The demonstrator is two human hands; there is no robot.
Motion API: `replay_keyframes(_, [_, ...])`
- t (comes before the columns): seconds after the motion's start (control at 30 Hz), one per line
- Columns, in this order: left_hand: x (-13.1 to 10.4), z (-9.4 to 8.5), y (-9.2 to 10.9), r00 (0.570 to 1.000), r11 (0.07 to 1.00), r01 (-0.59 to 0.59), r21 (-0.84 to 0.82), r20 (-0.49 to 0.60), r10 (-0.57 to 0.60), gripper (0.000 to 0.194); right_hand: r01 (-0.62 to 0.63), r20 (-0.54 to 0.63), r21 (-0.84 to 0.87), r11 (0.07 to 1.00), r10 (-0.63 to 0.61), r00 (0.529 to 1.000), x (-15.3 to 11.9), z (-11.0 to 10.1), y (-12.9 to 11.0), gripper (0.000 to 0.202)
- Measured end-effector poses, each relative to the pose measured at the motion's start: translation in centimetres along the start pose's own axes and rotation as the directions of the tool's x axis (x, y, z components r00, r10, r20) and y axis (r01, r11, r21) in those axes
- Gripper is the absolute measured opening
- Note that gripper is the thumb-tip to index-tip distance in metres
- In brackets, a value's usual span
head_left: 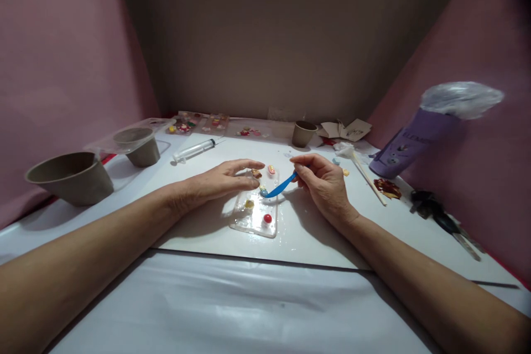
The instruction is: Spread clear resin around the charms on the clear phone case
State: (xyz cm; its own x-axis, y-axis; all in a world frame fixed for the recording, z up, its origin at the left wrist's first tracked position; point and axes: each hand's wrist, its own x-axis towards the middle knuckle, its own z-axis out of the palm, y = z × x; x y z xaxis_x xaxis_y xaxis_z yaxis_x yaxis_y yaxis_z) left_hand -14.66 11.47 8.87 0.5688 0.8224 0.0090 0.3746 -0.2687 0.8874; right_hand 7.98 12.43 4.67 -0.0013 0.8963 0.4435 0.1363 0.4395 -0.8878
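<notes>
My right hand (321, 180) pinches the handle of a small blue plastic knife or spatula (282, 186). Its tip touches a small blue-and-yellow charm (263, 191) on a clear phone case (253, 227) that lies flat on the white board. Over the upper left of the case hovers my left hand (226, 180), fingers apart and holding nothing. A red round bead (267, 218), a yellow piece (249, 204), a brown charm (256, 173) and a pink-and-yellow charm (271, 169) also sit on the case. Glossy wet-looking spots surround it.
A syringe (193, 151) lies at the back left, beside pots (74, 177) and a lidded cup (139, 149). Bags of charms (182, 123) line the back. At right are a wooden stick (369, 180), a purple container (410, 141) and a dark-handled tool (446, 224).
</notes>
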Motion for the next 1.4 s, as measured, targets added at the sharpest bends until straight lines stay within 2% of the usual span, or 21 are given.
replay_keyframes(0.5, [0.18, 0.19, -0.42, 1.0, 0.999, -0.011, -0.045, -0.017, 0.01, 0.053, -0.004, 0.015, 0.024, 1.0, 0.004, 1.0, -0.02, 0.09, -0.11, 0.013])
replay_keyframes(1.4, [0.33, 0.2, -0.28, 1.0, 0.994, 0.008, 0.108, -0.004, -0.008, 0.059, 0.008, 0.044, 0.031, 0.999, -0.01, 0.999, -0.21, 0.16, 0.01, 0.009])
